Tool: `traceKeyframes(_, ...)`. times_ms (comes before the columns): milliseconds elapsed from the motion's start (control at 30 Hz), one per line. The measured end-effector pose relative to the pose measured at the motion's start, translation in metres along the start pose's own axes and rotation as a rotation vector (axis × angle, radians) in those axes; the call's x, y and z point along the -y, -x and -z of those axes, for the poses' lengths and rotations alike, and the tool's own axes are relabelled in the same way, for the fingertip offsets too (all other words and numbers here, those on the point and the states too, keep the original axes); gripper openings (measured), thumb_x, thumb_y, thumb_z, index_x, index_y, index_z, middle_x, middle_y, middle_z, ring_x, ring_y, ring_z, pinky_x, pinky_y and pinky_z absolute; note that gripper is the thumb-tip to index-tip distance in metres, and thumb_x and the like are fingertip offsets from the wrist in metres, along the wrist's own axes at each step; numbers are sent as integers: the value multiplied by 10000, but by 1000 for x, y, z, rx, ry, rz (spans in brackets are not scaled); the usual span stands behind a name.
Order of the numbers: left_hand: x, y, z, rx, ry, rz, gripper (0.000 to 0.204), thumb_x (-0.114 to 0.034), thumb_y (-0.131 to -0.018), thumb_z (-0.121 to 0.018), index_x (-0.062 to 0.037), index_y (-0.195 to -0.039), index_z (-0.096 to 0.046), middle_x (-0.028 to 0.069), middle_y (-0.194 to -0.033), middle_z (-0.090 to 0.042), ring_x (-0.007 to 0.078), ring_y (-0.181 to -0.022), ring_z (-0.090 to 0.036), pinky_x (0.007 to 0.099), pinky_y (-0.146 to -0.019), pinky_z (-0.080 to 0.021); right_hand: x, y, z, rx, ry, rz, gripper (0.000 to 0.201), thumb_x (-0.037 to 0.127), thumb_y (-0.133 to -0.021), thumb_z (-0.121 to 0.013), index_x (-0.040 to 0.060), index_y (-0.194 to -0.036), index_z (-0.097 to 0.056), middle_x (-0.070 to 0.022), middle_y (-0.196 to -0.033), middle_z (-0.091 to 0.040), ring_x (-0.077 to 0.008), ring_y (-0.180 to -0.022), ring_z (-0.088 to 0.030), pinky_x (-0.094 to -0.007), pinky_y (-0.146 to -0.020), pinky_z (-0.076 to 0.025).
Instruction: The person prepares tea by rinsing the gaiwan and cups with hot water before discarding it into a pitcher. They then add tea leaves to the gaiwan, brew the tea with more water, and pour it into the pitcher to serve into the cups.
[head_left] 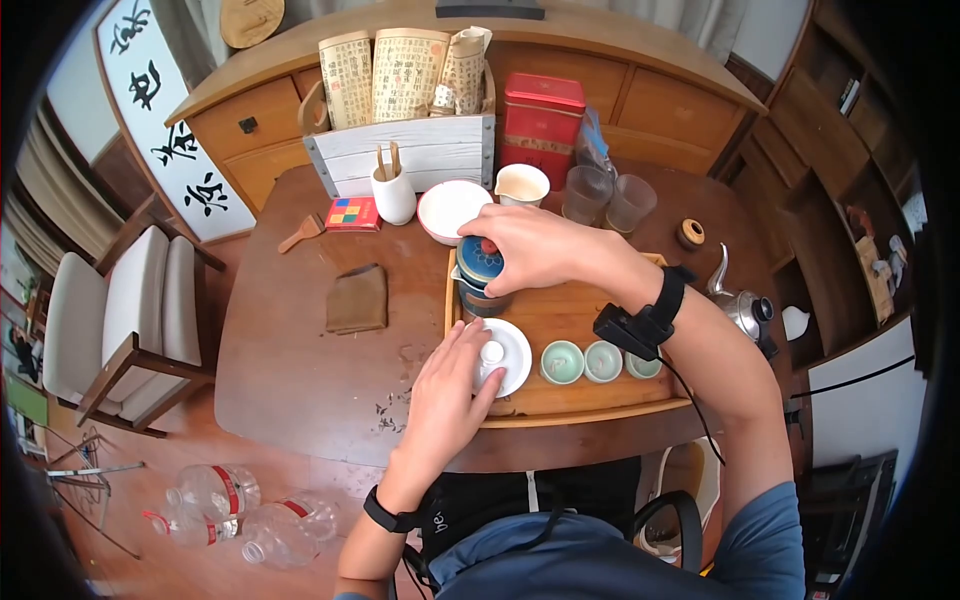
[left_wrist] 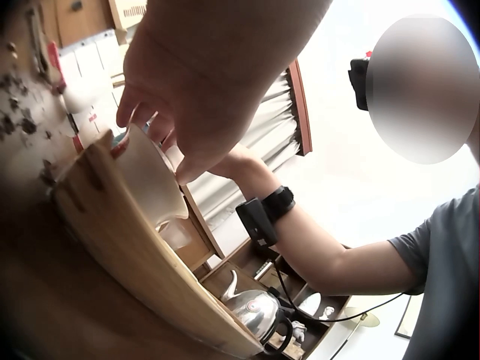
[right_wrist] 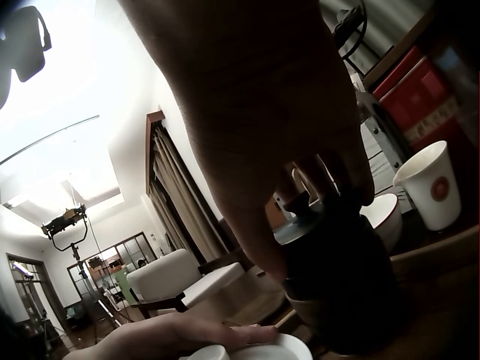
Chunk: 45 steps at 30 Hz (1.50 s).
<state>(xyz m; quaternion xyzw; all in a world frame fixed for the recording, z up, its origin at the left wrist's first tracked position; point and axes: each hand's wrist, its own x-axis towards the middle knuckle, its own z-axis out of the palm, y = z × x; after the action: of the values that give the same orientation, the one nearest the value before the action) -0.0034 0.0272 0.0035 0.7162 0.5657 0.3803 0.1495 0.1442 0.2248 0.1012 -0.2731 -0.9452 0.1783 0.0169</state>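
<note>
My right hand (head_left: 535, 243) reaches over a dark blue lidded pot (head_left: 480, 262), thumb and fingers gripping around its top; the right wrist view shows the dark pot (right_wrist: 337, 277) upright, with a knob on its lid. My left hand (head_left: 448, 385) rests at the left side of a white lidded dish (head_left: 515, 358), fingers nearly straight and spread, thumb across the near rim. In the left wrist view, the fingers of my left hand (left_wrist: 191, 105) touch the rim of the white dish (left_wrist: 150, 176). The pot's lower part is partly hidden.
The wooden tray (head_left: 560, 410) also holds small green cups (head_left: 562, 362). A white bowl (head_left: 452, 208), a pitcher (head_left: 522, 182), glasses (head_left: 630, 203) and a red tin (head_left: 540, 130) stand behind. A brown cloth (head_left: 357, 300) lies left; a metal kettle (head_left: 740, 312) stands right.
</note>
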Motion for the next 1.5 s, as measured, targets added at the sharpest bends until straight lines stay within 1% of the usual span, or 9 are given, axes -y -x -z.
traceKeyframes(333, 3, 3, 0, 6, 29, -2, 483, -188, -951, -776, -7, -1364, -605, 230, -1476, -628, 455, -1436, -533, 509, -1144, -471, 25, 4, 55, -77, -34, 25, 786, 296, -747, -869, -45, -1409, -619, -205, -1246, -679, -326, -1175, -672, -402, -1040, -544)
traceKeyframes(367, 3, 3, 0, 14, 30, 1, 492, -204, -955, -771, -3, -1369, -600, 237, -1483, -620, 457, -1441, -526, 514, -1150, -463, 22, 2, 56, -189, -34, 126, 702, 306, -715, -876, -4, -1318, -693, -237, -1192, -732, -379, -1124, -706, -430, -969, -579)
traceKeyframes(467, 1, 4, 3, 30, 12, 1, 550, -220, -937, -790, 10, -1395, -590, 236, -1499, -609, 457, -1445, -523, 514, -1158, -457, 25, 2, 61, -192, -24, 94, 680, 299, -712, -871, 24, -1310, -699, -229, -1175, -733, -380, -1112, -705, -437, -956, -580)
traceKeyframes(600, 3, 7, 2, 35, 17, 18, 641, -207, -901, -824, -23, -1459, -570, 212, -1527, -596, 434, -1478, -498, 490, -1185, -452, 32, 3, 46, -5, -55, 12, 799, 310, -716, -854, -52, -1394, -634, -201, -1216, -696, -334, -1137, -683, -420, -1006, -554)
traceKeyframes(867, 2, 8, 2, 50, 20, 25, 679, -212, -889, -836, -26, -1482, -563, 208, -1543, -584, 426, -1497, -477, 488, -1196, -442, 38, 8, 75, -234, 16, 50, 752, 325, -755, -852, -48, -1372, -641, -208, -1223, -704, -342, -1116, -703, -406, -1015, -565)
traceKeyframes(1067, 3, 7, 2, 43, 51, 28, 683, -220, -882, -845, -22, -1476, -571, 205, -1537, -589, 421, -1487, -492, 482, -1190, -450, 34, 5, 40, -45, 39, -9, 755, 344, -733, -859, -45, -1348, -658, -205, -1195, -698, -354, -1113, -688, -426, -985, -559)
traceKeyframes(1267, 1, 8, 2, 43, 31, 47, 687, -214, -869, -856, -12, -1464, -579, 207, -1515, -608, 432, -1481, -496, 486, -1180, -454, 39, 14, 78, -260, -58, -1, 745, 318, -766, -876, -31, -1378, -634, -197, -1269, -699, -313, -1147, -710, -407, -1008, -572)
traceKeyframes(1467, 4, 7, 0, 33, 50, 38, 678, -210, -858, -863, -9, -1447, -594, 200, -1508, -617, 435, -1479, -498, 481, -1176, -458, 24, 17, 35, -192, 17, 64, 786, 349, -731, -872, -15, -1388, -639, -204, -1137, -689, -378, -1065, -697, -417, -954, -572)
traceKeyframes(1500, 4, 6, 0, 26, 48, 31, 681, -210, -857, -864, -8, -1448, -593, 200, -1505, -620, 435, -1479, -498, 482, -1174, -458, 24, 19, 40, -146, -26, -15, 818, 351, -741, -879, -8, -1426, -610, -206, -1210, -690, -368, -1117, -692, -417, -990, -565)
